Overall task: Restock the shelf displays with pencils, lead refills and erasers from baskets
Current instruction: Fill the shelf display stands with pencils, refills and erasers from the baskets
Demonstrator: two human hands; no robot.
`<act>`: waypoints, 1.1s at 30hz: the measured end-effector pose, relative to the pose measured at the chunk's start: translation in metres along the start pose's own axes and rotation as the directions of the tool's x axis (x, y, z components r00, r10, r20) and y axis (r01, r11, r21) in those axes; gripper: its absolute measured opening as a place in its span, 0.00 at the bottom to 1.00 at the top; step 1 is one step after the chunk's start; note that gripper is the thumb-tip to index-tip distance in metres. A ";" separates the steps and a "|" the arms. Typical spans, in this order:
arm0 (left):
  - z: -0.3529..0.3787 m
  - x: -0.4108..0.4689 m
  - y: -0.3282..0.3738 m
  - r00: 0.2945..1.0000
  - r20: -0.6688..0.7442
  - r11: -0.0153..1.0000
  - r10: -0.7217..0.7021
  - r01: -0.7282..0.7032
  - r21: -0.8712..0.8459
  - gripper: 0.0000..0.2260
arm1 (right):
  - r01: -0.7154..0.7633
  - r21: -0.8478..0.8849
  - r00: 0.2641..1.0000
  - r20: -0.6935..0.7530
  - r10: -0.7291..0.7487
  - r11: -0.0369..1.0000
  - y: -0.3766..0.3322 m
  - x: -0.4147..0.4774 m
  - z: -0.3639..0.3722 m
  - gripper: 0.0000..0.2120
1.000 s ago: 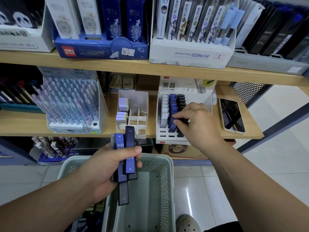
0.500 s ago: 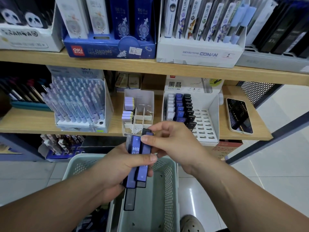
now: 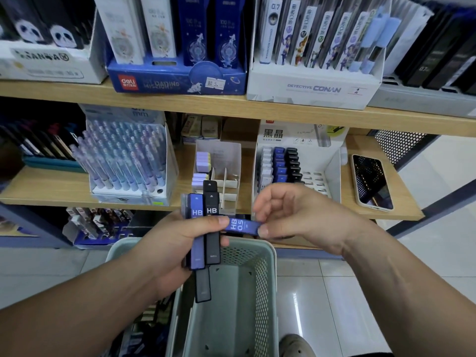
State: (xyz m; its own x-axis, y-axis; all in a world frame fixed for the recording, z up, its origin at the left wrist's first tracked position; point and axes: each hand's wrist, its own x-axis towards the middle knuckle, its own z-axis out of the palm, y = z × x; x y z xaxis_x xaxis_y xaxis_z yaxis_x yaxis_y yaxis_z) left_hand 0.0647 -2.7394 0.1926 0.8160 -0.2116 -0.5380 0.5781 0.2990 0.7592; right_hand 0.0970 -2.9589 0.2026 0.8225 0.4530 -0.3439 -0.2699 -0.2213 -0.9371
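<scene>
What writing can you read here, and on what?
"deli": blue display box
"DETECTIVE CONAN", "2": white display box
"黑晶": lead refill display
"HB 0.5": blue refill case in the right hand
"HB": two refill cases in the left hand
Panda box lettering: too blurred to read.

One wide-angle view looks out from the person's head, facing forward and tilted down at the lead refill display (image 3: 334,171), which stands close, a little right of centre. The lens bows the upper shelf board (image 3: 231,106) above the display, and the top edge cuts off the boxes on that board. In front of the display, nearer the camera, the left hand (image 3: 167,248) grips a bundle of refill cases (image 3: 212,251) and the right hand (image 3: 304,217) pinches a blue refill case (image 3: 243,226). Both forearms run off the lower edge. Below the display the view drops steeply into the basket (image 3: 270,249) and onto a shoe (image 3: 296,346). A phone (image 3: 372,181) lies right of the display.
</scene>
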 end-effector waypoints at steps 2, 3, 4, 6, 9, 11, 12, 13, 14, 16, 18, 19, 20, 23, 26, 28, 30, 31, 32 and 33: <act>0.000 -0.001 -0.002 1.000 0.016 0.999 0.011 -0.011 0.038 0.14 | 0.011 -0.074 0.989 0.147 0.000 0.997 0.001 -0.002 0.007 0.24; 0.001 -0.001 -0.003 1.000 0.025 0.998 0.016 -0.017 0.053 0.11 | 0.028 -0.109 0.979 0.202 -0.006 0.994 0.001 -0.002 0.013 0.28; 0.001 -0.001 -0.004 0.999 0.031 0.998 0.019 -0.021 0.056 0.09 | 0.047 -0.144 0.972 0.236 -0.012 0.988 0.002 -0.001 0.018 0.32; 0.001 -0.001 -0.005 0.999 0.031 0.999 0.021 -0.023 0.047 0.06 | 0.074 -0.195 0.968 0.251 -0.023 0.978 0.005 0.001 0.025 0.37; 0.002 0.000 -0.004 1.000 -0.025 0.999 0.001 0.000 0.045 0.10 | 0.084 -0.179 0.987 0.153 -0.057 0.980 0.003 0.002 0.023 0.32; 0.001 0.001 -0.003 0.997 -0.074 0.999 -0.028 0.029 0.014 0.12 | 0.093 -0.151 0.992 -0.065 -0.104 0.984 0.001 0.003 0.013 0.24; 0.000 0.001 -0.002 0.995 -0.091 0.999 -0.050 0.050 -0.006 0.12 | 0.110 -0.139 0.971 -0.198 -0.137 0.984 0.001 0.004 0.007 0.19; -0.001 0.002 -0.001 0.992 -0.102 0.997 -0.073 0.071 -0.026 0.11 | 0.134 -0.144 0.929 -0.327 -0.175 0.980 0.002 0.005 0.001 0.16; -0.002 0.003 -0.001 0.990 -0.106 0.995 -0.095 0.090 -0.046 0.10 | 0.153 -0.170 0.872 -0.441 -0.214 0.973 0.003 0.006 -0.006 0.14; -0.003 0.004 -0.001 0.987 -0.100 0.990 -0.128 0.121 -0.074 0.09 | 0.154 -0.259 0.753 -0.594 -0.283 0.954 0.006 0.006 -0.019 0.13; -0.003 0.006 -0.002 0.984 -0.105 0.988 -0.142 0.135 -0.077 0.08 | 0.140 -0.336 0.690 -0.641 -0.335 0.932 0.009 0.005 -0.030 0.12; -0.003 0.006 -0.002 0.984 -0.108 0.988 -0.143 0.135 -0.077 0.08 | 0.132 -0.372 0.681 -0.639 -0.356 0.919 0.011 0.005 -0.033 0.12; -0.002 0.006 -0.003 0.985 -0.105 0.988 -0.140 0.132 -0.075 0.09 | 0.116 -0.410 0.682 -0.629 -0.373 0.904 0.013 0.005 -0.035 0.11; -0.001 0.007 -0.005 0.990 -0.074 0.991 -0.123 0.118 -0.067 0.09 | 0.060 -0.534 0.679 -0.597 -0.427 0.843 0.021 0.006 -0.035 0.09; 0.000 0.007 -0.007 0.991 -0.073 0.993 -0.111 0.107 -0.057 0.08 | 0.040 -0.634 0.686 -0.545 -0.483 0.773 0.025 0.007 -0.032 0.09; 0.000 0.006 -0.007 0.992 -0.071 0.993 -0.102 0.097 -0.061 0.07 | 0.038 -0.696 0.685 -0.504 -0.526 0.717 0.026 0.008 -0.032 0.08; 0.001 0.005 -0.006 0.993 -0.069 0.994 -0.095 0.091 -0.060 0.07 | 0.032 -0.753 0.679 -0.466 -0.567 0.658 0.026 0.009 -0.032 0.08; 0.001 0.004 -0.006 0.993 -0.069 0.994 -0.093 0.089 -0.060 0.07 | 0.026 -0.770 0.676 -0.456 -0.579 0.637 0.027 0.009 -0.032 0.09; 0.001 0.003 -0.006 0.993 -0.070 0.994 -0.091 0.086 -0.060 0.07 | 0.018 -0.782 0.672 -0.452 -0.586 0.623 0.027 0.009 -0.031 0.09; 0.001 0.003 -0.006 0.993 -0.073 0.995 -0.088 0.084 -0.060 0.07 | 0.008 -0.788 0.668 -0.454 -0.589 0.616 0.028 0.009 -0.031 0.09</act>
State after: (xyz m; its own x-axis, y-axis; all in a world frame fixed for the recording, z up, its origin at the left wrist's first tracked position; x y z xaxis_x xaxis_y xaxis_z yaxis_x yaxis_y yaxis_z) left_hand 0.0641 -2.7426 0.1869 0.7595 -0.1686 -0.6283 0.6436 0.3355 0.6879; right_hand 0.1126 -2.9877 0.1753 0.9360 0.0411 0.3496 0.2347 -0.8130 -0.5329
